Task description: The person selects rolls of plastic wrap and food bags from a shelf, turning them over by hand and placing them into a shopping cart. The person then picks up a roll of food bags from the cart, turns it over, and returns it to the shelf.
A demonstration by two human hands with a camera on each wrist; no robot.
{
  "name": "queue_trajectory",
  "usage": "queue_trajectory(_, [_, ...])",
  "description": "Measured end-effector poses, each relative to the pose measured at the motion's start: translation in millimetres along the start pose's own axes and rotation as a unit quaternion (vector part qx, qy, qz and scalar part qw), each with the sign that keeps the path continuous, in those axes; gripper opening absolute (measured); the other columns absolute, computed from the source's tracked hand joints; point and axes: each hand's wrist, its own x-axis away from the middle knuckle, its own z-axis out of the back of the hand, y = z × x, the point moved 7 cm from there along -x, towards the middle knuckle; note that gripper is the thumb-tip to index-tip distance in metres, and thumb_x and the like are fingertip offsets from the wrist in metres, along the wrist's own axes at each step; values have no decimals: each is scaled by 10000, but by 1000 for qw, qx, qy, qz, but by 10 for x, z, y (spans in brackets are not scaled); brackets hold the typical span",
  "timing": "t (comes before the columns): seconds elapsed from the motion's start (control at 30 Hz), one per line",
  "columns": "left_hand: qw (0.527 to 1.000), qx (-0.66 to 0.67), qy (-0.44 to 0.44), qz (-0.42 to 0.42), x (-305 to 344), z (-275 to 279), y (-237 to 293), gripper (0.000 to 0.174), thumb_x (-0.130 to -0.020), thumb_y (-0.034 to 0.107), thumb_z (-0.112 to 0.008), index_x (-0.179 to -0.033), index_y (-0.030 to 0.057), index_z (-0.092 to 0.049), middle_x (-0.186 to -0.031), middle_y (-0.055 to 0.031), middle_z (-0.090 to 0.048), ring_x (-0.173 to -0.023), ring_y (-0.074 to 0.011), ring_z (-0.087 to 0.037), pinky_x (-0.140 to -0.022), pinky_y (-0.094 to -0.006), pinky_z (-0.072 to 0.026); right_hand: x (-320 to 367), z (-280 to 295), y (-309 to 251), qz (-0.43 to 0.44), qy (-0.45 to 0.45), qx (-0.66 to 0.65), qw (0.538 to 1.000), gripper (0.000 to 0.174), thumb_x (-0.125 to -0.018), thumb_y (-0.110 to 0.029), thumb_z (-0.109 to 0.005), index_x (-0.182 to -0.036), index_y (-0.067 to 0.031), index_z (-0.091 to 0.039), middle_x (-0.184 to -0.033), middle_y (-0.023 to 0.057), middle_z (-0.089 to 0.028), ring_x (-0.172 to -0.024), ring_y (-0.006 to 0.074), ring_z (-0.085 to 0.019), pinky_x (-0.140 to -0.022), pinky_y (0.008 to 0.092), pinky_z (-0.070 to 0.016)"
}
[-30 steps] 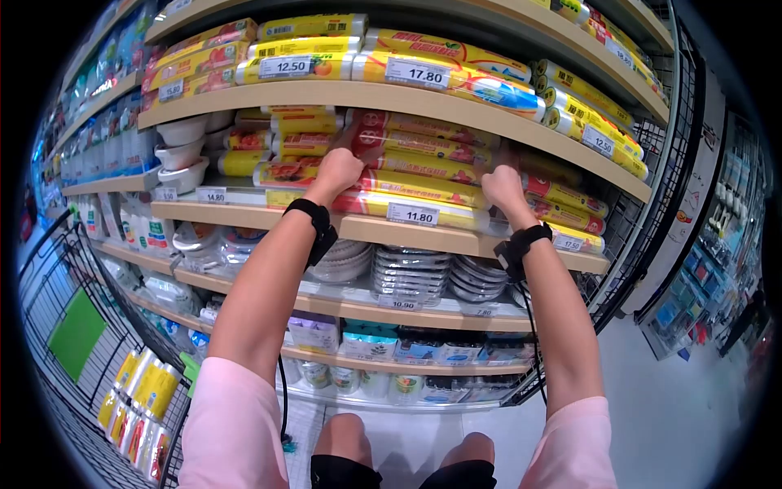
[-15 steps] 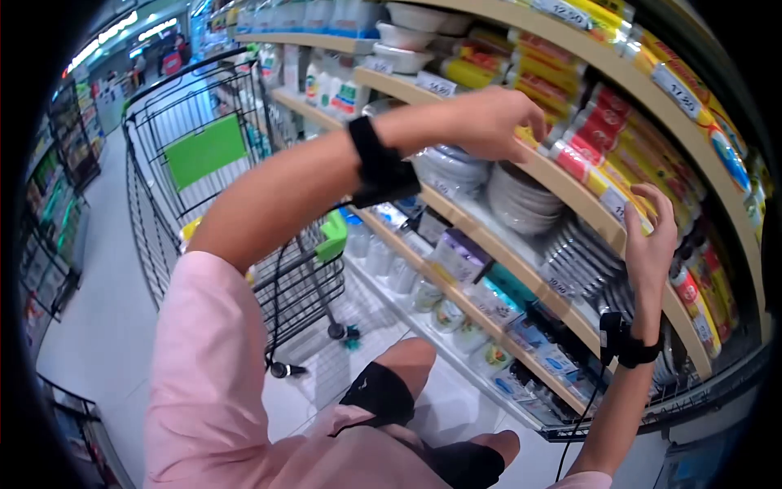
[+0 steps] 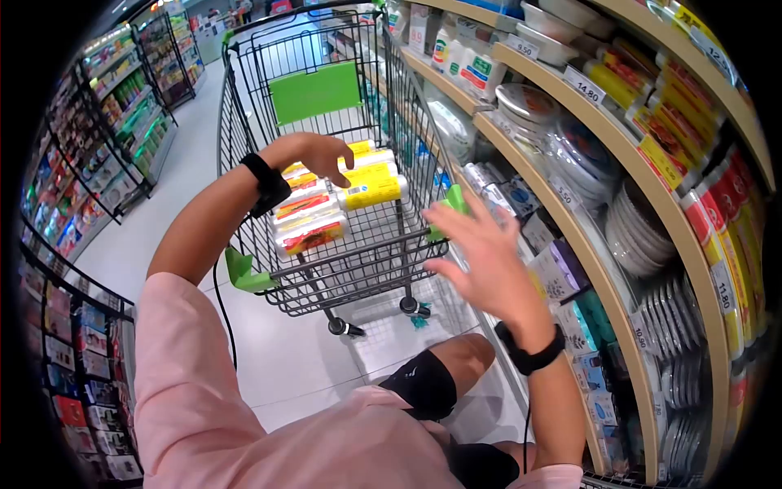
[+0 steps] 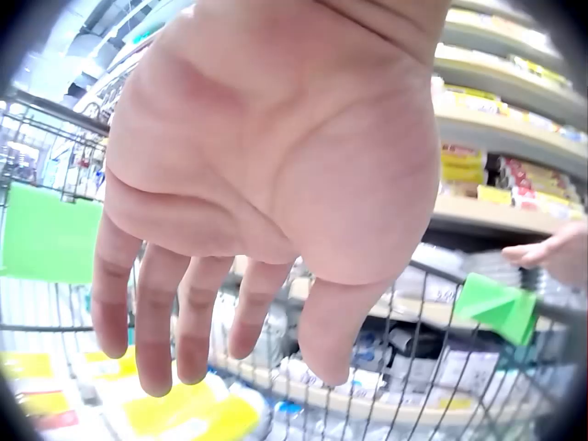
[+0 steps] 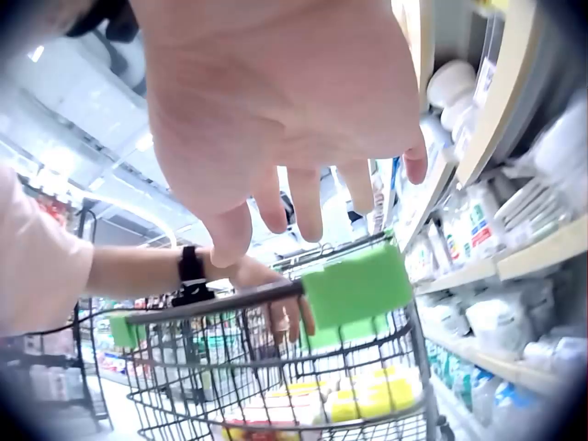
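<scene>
My left hand (image 3: 319, 156) hovers over the shopping cart (image 3: 342, 281), fingers spread and hanging loosely, with nothing in them. Below it, several plastic-wrapped rolls in yellow, white and red (image 3: 371, 189) lie side by side in the cart. The left wrist view shows the bare palm (image 4: 276, 156) above the yellow rolls (image 4: 175, 409). Near the cart's green handle corner (image 3: 452, 208), my right hand (image 3: 489, 261) is raised in the air with its fingers spread. Its palm (image 5: 285, 101) is bare in the right wrist view.
Shelves on the right bear stacked bowls (image 3: 639, 232), plates (image 3: 586, 155) and yellow and red wrapped rolls (image 3: 717, 220), with price tags along the edges. Racks of goods (image 3: 90, 383) line the left side of the aisle. The white tiled floor (image 3: 281, 359) lies beneath the cart.
Both hands have left the shelf rolls and swung left toward the cart, the left hand now over it. The view has turned left, bringing the cart to the middle.
</scene>
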Motion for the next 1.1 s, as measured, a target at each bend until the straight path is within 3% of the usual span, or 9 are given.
queue_trajectory(0.13, [999, -24, -22, -24, -366, -577, -110, 661, -866, 481, -717, -1343, 36, -608, -1272, -195, -664, -1166, -351, -634, -983, -427, -505, -100, -490, 49, -13, 2, 1, 1000, 325, -840, -314, -752, -1117, -165, -672, -1062, 20, -635, -1193, 284, -539, -1113, 602, -269])
queue_trajectory(0.17, [997, -8, -70, 18, -466, -744, -187, 626, -870, 482, -711, -1313, 45, -634, -1243, -188, -679, -1152, -345, -641, -988, -422, -500, -116, -514, 78, -9, 16, 11, 1000, 284, -843, -296, -747, -1079, -159, -669, -1026, 16, -619, -1169, 273, -544, -1112, 605, -274])
queue_trajectory(0.27, [983, 55, -175, 5, -432, -877, -16, 558, -885, 422, -726, -1285, 40, -658, -1127, -174, -723, -976, -285, -717, -862, -365, -558, -87, -601, 119, -31, 64, 6, 997, 126, -849, -201, -713, -941, -146, -647, -929, 14, -568, -1123, 251, -556, -1112, 628, -287])
queue_trajectory(0.37, [988, 132, -84, -17, -497, -781, 6, 556, -885, 401, -731, -1299, 39, -649, -1084, -166, -737, -893, -261, -732, -798, -343, -572, -74, -597, 182, -52, 91, -9, 994, 68, -834, -150, -683, -876, -146, -629, -908, 15, -555, -1119, 246, -562, -1117, 641, -288])
queue_trajectory(0.53, [987, 44, -155, -11, -523, -971, -44, 688, -815, 510, -760, -1307, 49, -619, -1142, -193, -701, -1062, -322, -684, -916, -395, -525, -68, -508, 291, -98, 108, -27, 989, 90, -794, -119, -677, -784, -144, -591, -830, 19, -489, -1093, 224, -558, -1090, 684, -343])
queue_trajectory(0.77, [995, 49, -55, 65, -652, -1269, -395, 570, -712, 341, -839, -1150, 19, -668, -1080, -190, -715, -1021, -340, -693, -857, -418, -556, -135, -512, 290, -123, 62, -46, 989, 94, -784, -131, -712, -773, -149, -620, -881, -1, -537, -1131, 215, -544, -1065, 706, -359])
queue_trajectory(0.93, [991, -11, -97, 96, -573, -1371, -350, 681, -658, 462, -872, -1128, 16, -662, -1065, -163, -720, -997, -333, -703, -876, -429, -567, -213, -531, 274, -154, -10, 3, 988, 87, -798, -140, -711, -801, -134, -624, -948, 6, -570, -1215, 215, -518, -1063, 705, -356])
queue_trajectory(1.03, [983, -1, -168, 69, -591, -1608, -357, 686, -631, 449, -881, -1120, 22, -659, -1043, -153, -725, -981, -331, -708, -868, -424, -573, -258, -501, 276, -173, -41, 9, 984, 73, -808, -129, -700, -820, -134, -627, -973, 9, -575, -1226, 223, -517, -1062, 701, -347])
queue_trajectory(1.1, [990, 12, -131, 51, -547, -1748, -282, 719, -594, 413, -902, -1134, 33, -617, -1017, -166, -724, -950, -340, -712, -840, -433, -581, -270, -533, 262, -183, -49, 14, 982, 64, -814, -119, -689, -827, -139, -630, -984, 7, -577, -1229, 229, -517, -1063, 697, -338])
